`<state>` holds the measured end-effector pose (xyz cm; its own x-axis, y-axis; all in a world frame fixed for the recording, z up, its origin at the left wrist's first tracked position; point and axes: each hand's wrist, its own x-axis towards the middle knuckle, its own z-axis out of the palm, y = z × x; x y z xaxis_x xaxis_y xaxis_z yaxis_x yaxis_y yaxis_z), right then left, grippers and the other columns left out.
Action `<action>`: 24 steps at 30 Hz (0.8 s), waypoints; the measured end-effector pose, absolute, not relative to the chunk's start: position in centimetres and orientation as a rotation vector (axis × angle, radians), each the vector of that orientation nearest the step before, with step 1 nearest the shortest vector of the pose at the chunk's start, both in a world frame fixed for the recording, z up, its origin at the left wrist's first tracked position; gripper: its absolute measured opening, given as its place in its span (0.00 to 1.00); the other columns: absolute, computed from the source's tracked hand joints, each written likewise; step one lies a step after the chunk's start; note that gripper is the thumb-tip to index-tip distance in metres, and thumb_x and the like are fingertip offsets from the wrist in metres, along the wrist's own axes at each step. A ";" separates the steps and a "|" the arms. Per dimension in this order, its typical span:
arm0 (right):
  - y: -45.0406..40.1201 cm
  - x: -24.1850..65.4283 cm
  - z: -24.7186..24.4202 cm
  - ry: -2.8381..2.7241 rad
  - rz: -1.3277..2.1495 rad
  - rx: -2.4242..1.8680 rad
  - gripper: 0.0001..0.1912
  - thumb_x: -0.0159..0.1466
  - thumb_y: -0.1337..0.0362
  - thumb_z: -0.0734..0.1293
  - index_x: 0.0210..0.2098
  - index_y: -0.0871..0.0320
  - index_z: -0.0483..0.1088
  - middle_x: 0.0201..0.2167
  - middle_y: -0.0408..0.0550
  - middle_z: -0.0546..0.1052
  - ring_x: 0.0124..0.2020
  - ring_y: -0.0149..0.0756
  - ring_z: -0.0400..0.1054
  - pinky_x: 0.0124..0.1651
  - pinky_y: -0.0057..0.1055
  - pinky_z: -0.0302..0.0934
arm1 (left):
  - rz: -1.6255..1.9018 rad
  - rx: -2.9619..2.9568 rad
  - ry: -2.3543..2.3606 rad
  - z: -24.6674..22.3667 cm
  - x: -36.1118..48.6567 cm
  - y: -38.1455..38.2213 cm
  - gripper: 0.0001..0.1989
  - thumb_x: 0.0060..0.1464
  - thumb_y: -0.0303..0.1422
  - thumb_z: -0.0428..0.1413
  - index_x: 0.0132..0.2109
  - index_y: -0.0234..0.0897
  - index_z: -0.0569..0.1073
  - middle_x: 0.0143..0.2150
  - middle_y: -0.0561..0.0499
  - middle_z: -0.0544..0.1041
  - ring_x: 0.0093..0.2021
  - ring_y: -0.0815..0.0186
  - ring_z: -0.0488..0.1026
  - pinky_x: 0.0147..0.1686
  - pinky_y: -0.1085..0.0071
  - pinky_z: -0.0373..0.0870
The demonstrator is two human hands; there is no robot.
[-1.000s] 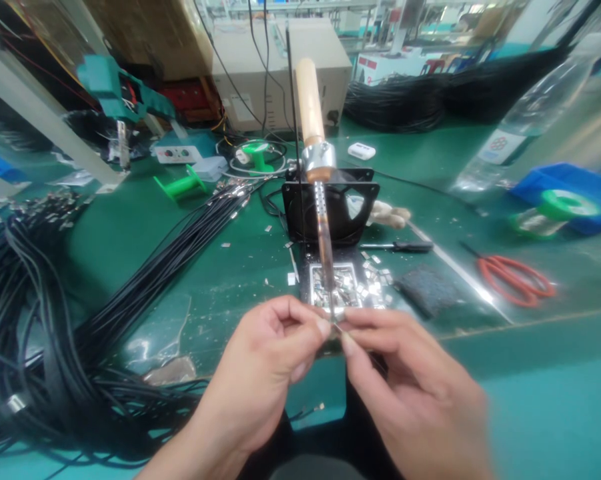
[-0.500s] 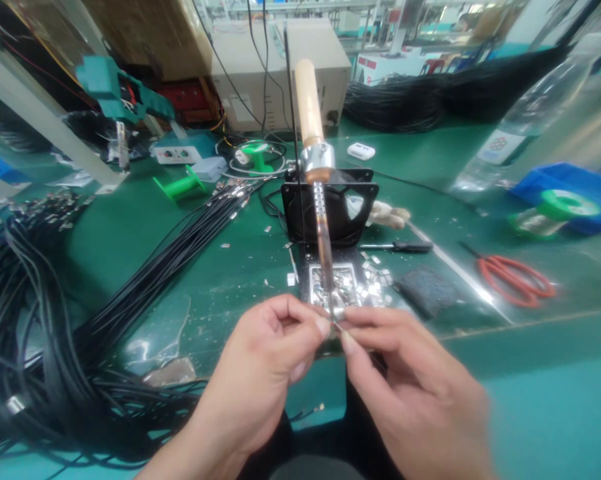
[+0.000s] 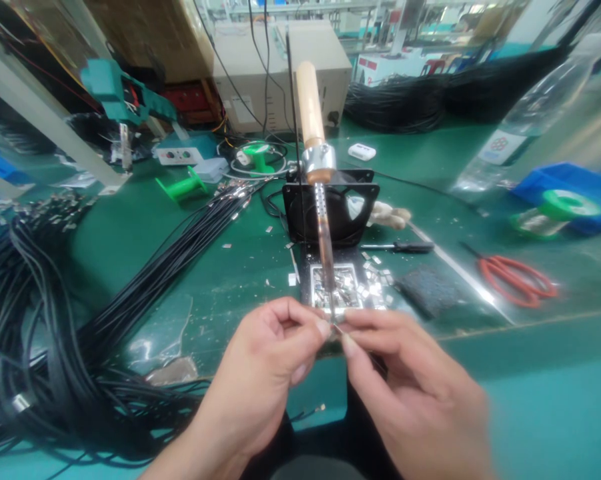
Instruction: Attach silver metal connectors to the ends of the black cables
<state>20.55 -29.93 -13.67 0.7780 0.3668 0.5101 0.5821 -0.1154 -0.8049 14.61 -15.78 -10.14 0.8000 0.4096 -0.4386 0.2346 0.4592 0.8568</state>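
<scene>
A soldering iron with a wooden handle is fixed upright, its tip pointing down between my hands. My left hand pinches something too small to make out just left of the tip. My right hand has thumb and forefinger closed on a thin wire-like piece right beside the tip. Behind the fingertips, a small tray holds several tiny metal parts. More small pieces lie to its right. A black fan stands behind the iron.
Bundled black cables cover the left side. On the right are red-handled scissors or pliers, a dark pad, a screwdriver, a solder spool, a blue bin and a plastic bottle. A green spool lies back left.
</scene>
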 end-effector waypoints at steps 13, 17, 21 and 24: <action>-29.8 20.8 -12.8 -0.518 0.000 -1.643 0.05 0.65 0.69 0.71 0.32 0.55 0.77 0.34 0.42 0.83 0.33 0.29 0.79 0.37 0.20 0.75 | 0.088 1.127 0.667 -10.3 14.5 -15.8 0.14 0.49 0.34 0.69 0.27 0.34 0.72 0.16 0.61 0.64 0.18 0.79 0.52 0.19 0.79 0.48; -29.6 21.1 -12.8 -0.348 0.281 -1.529 0.08 0.68 0.62 0.71 0.32 0.55 0.75 0.25 0.42 0.81 0.24 0.28 0.75 0.29 0.20 0.71 | 0.065 1.117 0.663 -10.5 14.3 -15.9 0.14 0.48 0.34 0.70 0.27 0.32 0.73 0.23 0.55 0.74 0.18 0.81 0.53 0.18 0.79 0.47; -29.5 21.0 -13.3 -0.289 0.465 -1.466 0.12 0.68 0.57 0.71 0.31 0.56 0.71 0.21 0.42 0.78 0.20 0.27 0.70 0.24 0.21 0.66 | 0.051 1.136 0.646 -10.7 14.1 -15.9 0.13 0.49 0.34 0.70 0.28 0.32 0.75 0.28 0.53 0.77 0.19 0.80 0.56 0.18 0.79 0.49; -29.4 20.9 -13.6 -0.274 0.484 -1.424 0.13 0.68 0.57 0.71 0.31 0.56 0.70 0.21 0.40 0.76 0.19 0.26 0.69 0.23 0.20 0.64 | 0.049 1.142 0.644 -10.9 14.0 -15.9 0.13 0.49 0.34 0.71 0.28 0.32 0.76 0.29 0.53 0.76 0.20 0.80 0.57 0.19 0.79 0.50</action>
